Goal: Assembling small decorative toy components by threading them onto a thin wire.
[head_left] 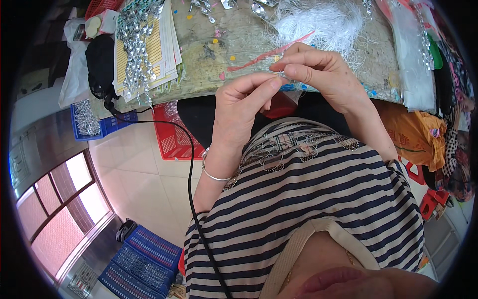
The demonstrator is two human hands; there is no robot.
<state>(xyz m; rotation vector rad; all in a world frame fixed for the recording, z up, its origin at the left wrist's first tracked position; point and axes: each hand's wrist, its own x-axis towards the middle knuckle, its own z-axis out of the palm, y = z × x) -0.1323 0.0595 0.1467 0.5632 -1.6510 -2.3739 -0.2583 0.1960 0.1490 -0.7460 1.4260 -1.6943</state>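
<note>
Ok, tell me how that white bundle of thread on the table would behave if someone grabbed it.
The white thread bundle looks loose and wispy, so it would probably flop and sag. Stray strands spread over the table, so it may snag or tangle, perhaps dragging the red strand across it. It likely weighs very little.

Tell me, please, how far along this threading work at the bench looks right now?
Done, apparently: silver chain pieces lie heaped on the paper cards at the table's left. In hand: the left hand and right hand meet fingertip to fingertip, pinching something too small to make out, perhaps a thread. Left: a tangle of white thread on the table and a blue tray of small silver parts below it look unused.
</note>
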